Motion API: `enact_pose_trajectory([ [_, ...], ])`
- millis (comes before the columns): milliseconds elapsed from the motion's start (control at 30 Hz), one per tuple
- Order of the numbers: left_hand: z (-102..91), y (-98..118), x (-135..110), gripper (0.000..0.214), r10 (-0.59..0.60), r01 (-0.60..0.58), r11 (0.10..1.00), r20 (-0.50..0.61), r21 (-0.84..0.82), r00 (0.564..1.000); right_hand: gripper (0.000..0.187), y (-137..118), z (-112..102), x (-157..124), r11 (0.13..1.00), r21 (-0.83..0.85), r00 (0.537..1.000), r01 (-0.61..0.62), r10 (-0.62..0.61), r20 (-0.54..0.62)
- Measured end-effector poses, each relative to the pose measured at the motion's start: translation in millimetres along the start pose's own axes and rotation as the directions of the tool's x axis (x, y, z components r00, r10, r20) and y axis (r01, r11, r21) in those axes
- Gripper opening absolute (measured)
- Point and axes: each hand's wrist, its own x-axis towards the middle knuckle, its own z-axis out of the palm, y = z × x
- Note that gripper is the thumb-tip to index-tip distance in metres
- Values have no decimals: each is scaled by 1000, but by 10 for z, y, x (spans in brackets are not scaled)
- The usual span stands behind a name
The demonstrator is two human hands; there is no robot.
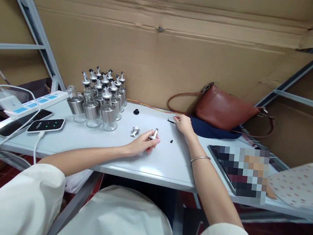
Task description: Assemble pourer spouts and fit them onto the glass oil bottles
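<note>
My left hand [144, 143] is closed around a silver pour spout [154, 133], its narrow tube pointing up. Further back on the right, my right hand [183, 125] has its fingers pinched at the end of a thin black strip [171, 121]. Between the hands a tiny black cap [171, 141] lies on the white table [151, 168]. A second silver spout piece [135, 131] rests left of my left hand. Behind it is a black ring-shaped stopper [136, 111].
Several glass-and-steel bottles [91, 112], most with pour spouts, stand at the back left. Beside them are a power strip [37, 103], a phone [24, 122] and a small lit device [46, 125]. A brown handbag [224, 107] sits on dark blue cloth [207, 129]; a tablet-like device [220, 168] lies right.
</note>
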Motion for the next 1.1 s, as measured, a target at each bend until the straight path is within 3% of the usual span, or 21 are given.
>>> enact_pose_trajectory([
  [100, -9, 12, -2, 30, -5, 5, 1000, 12, 6, 1000, 28, -207, -267, -133, 997, 59, 997, 46, -42, -61],
  [167, -20, 13, 2, 28, -13, 13, 1000, 19, -5, 1000, 25, -378, -423, -262, 957, 227, 983, 181, -181, -22],
  [233, -38, 0, 18, 27, -38, 39, 997, 5, -60, 999, 28, -537, -517, -392, 850, 469, 917, 237, -356, 182],
  [300, -59, -27, 42, 25, -69, 65, 988, -23, -141, 997, 31, -657, -535, -492, 777, 601, 812, 189, -467, 349],
  [367, -77, -58, 66, 21, -84, 75, 976, -37, -203, 996, 31, -731, -491, -554, 726, 678, 735, 118, -522, 432],
  [433, -86, -79, 83, 17, -93, 80, 971, -44, -225, 995, 29, -769, -418, -590, 686, 725, 701, 66, -549, 455],
  [600, -65, -80, 86, 17, -110, 92, 983, -102, -160, 989, 27, -787, -275, -658, 668, 740, 734, 78, -541, 410],
  [800, -42, -66, 68, 26, -106, 101, 991, -58, -83, 993, 31, -771, -194, -698, 705, 700, 747, 111, -524, 409],
  [933, -45, -57, 66, 33, -95, 93, 994, -24, -60, 995, 35, -768, -190, -713, 710, 700, 738, 80, -514, 437],
  [1100, -43, -39, 66, 33, -74, 73, 996, -24, -45, 997, 41, -777, -250, -727, 756, 635, 755, 159, -508, 415],
])
